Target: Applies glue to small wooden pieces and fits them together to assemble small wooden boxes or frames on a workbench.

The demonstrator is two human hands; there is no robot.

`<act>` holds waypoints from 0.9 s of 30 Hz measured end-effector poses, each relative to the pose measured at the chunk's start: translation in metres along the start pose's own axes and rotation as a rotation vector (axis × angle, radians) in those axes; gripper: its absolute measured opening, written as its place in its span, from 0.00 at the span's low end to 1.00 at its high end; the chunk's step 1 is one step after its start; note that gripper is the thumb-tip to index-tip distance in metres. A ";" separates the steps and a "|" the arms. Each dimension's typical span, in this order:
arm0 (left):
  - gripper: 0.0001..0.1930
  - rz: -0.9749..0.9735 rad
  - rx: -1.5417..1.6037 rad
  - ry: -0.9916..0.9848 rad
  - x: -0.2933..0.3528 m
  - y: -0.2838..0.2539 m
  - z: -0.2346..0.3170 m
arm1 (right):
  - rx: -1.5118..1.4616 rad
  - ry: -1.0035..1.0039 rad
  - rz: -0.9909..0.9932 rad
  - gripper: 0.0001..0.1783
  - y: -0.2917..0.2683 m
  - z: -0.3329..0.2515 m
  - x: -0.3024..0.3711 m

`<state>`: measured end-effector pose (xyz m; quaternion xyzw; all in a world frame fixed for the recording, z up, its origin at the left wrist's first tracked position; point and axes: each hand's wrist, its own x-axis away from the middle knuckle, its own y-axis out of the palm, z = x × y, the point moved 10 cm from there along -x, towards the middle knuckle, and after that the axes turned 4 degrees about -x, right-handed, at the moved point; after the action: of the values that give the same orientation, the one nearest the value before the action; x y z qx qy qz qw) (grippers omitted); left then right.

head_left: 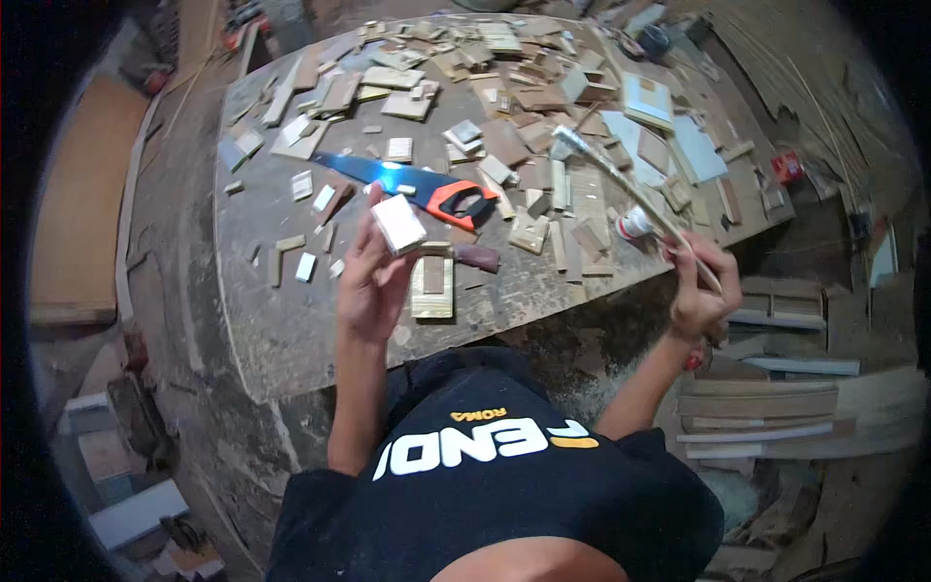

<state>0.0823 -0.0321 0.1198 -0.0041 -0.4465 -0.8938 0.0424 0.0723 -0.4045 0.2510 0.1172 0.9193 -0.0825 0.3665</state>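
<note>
My left hand point(370, 276) is closed around a small white-faced wooden block point(399, 224), held up above the worktable. The fingers of my right hand point(704, 293) pinch the near end of a long thin wooden strip point(635, 190), which slants away over the table toward the upper left. Just beyond the block lies a handsaw point(427, 190) with a dark blade and an orange and black handle. Below the block, a flat pale wooden piece point(433, 299) rests near the table's front edge, beside a brownish-purple roll-like piece point(477, 257).
Many wood offcuts point(504, 136) are strewn across the worktable point(291, 349). A white and red container point(635, 224) stands behind the strip. Stacked boards point(766, 403) lie low on the right, and a large orange-brown panel point(87, 204) is at the left.
</note>
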 end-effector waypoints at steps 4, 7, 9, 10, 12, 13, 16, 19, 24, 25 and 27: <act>0.31 -0.237 0.152 -0.074 -0.003 -0.010 -0.022 | 0.258 0.188 0.266 0.07 -0.068 0.120 -0.016; 0.31 -0.069 0.045 -0.044 -0.002 -0.021 -0.036 | 0.548 0.115 0.209 0.08 -0.076 0.185 -0.043; 0.30 0.085 -0.035 -0.023 0.004 -0.042 -0.044 | 0.586 0.175 0.126 0.09 -0.060 0.232 -0.064; 0.30 -0.040 0.070 -0.029 0.004 -0.043 -0.047 | 0.627 0.132 0.066 0.09 -0.049 0.253 -0.074; 0.31 0.236 -0.103 0.032 0.007 -0.050 -0.054 | 0.561 0.195 -0.052 0.09 -0.033 0.308 -0.083; 0.32 0.216 -0.084 0.018 0.008 -0.053 -0.058 | 0.473 0.237 -0.106 0.09 -0.021 0.332 -0.085; 0.31 0.054 0.018 0.047 0.002 -0.045 -0.067 | 0.475 0.297 -0.303 0.08 0.009 0.383 -0.094; 0.32 0.297 -0.141 0.076 0.005 -0.051 -0.078 | 0.528 0.233 -0.482 0.09 0.036 0.414 -0.098; 0.30 0.271 -0.074 0.051 -0.011 -0.046 -0.094 | 0.526 0.214 -0.607 0.08 0.058 0.462 -0.101; 0.29 0.244 -0.047 0.051 -0.016 -0.043 -0.096 | 0.517 0.275 -0.660 0.09 0.061 0.475 -0.098; 0.30 0.274 -0.088 0.057 -0.021 -0.041 -0.099 | 0.546 0.297 -0.753 0.11 0.069 0.494 -0.091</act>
<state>0.1032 -0.0853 0.0266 -0.0415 -0.4009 -0.8980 0.1765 0.4786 -0.4694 -0.0449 -0.1211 0.8851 -0.4296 0.1319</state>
